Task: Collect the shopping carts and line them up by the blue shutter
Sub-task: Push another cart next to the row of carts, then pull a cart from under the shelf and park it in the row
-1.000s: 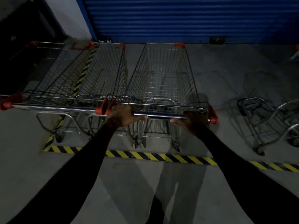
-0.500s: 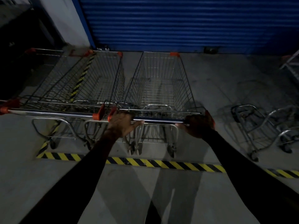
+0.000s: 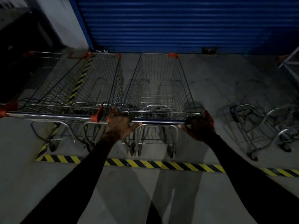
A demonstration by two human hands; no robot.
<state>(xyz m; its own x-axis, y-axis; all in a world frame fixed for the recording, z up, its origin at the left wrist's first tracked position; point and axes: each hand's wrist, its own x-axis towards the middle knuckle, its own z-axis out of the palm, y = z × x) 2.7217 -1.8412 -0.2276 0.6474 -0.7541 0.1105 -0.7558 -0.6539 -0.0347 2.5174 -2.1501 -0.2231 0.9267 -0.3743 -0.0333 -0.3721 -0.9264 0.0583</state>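
A wire shopping cart (image 3: 160,88) with orange corner caps stands straight ahead, its nose pointing at the blue shutter (image 3: 178,23). My left hand (image 3: 120,126) rests on the left end of its chrome handle bar (image 3: 159,121), thumb spread under the bar. My right hand (image 3: 199,127) is wrapped around the bar's right end beside the orange cap. A second cart (image 3: 84,84) stands parallel on the left, nearly touching, with another wire basket behind it further left.
A yellow-black striped floor line (image 3: 161,164) runs across just behind the carts' rear wheels. A tangle of cart frames (image 3: 265,126) lies on the concrete at the right. A white pillar (image 3: 64,25) and a dark recess lie at the left.
The cart has rolled a little forward toward the shutter and my view has tilted up slightly. Both hands stay on the handle bar.
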